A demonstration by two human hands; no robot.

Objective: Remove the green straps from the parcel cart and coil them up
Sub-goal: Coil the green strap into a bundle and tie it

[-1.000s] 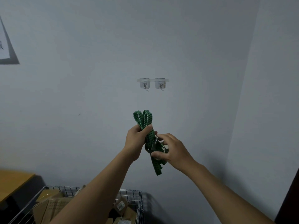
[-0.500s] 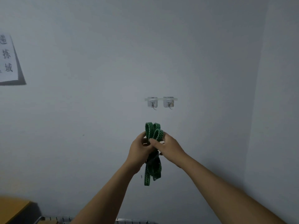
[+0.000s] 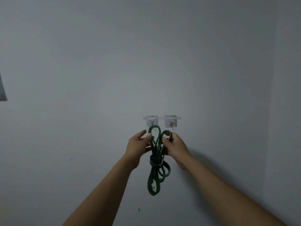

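Observation:
A coiled green strap (image 3: 156, 162) with dark flecks hangs between my hands in front of the wall, wrapped into a knot at its middle, loops dangling below. My left hand (image 3: 139, 145) pinches the left top loop. My right hand (image 3: 175, 145) grips the right top loop. The two top loops are spread apart, and the left one reaches just under the left clear wall hook (image 3: 152, 122). The parcel cart is out of view.
Two clear adhesive hooks are stuck side by side on the grey wall, the right hook (image 3: 170, 122) bare. A sheet of paper's edge (image 3: 3, 92) shows at far left. A wall corner (image 3: 273, 111) runs down the right side.
The view tilted up, so the cart and wooden table left the frame. Both hands raised the strap bundle toward the hooks and pulled its top loops apart.

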